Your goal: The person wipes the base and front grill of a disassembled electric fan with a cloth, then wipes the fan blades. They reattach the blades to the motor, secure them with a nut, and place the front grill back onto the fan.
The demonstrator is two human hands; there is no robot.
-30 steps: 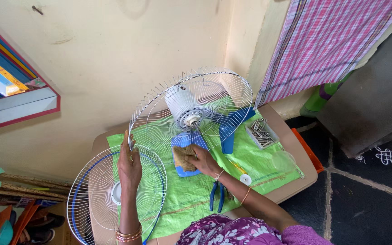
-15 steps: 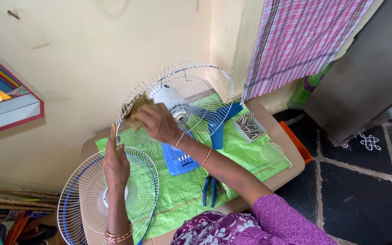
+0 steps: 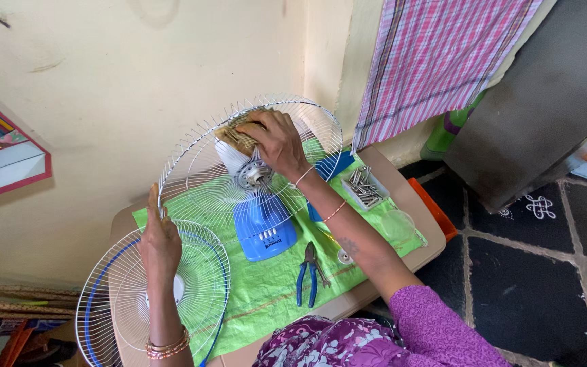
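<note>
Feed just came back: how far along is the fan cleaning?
Done: front guard is off, lying on the table. In hand: right hand presses a cloth on the rear guard; left hand steadies its rim. Left: refitting; pliers and screws lie out.

a white wire fan guard [image 3: 198,160], round and dished, stands tilted on edge around a white-and-blue fan body [image 3: 261,217] at the middle of the worktop. a tan, woven-looking cloth [image 3: 238,138] is pressed against the guard's far upper wires, above the motor hub.
</note>
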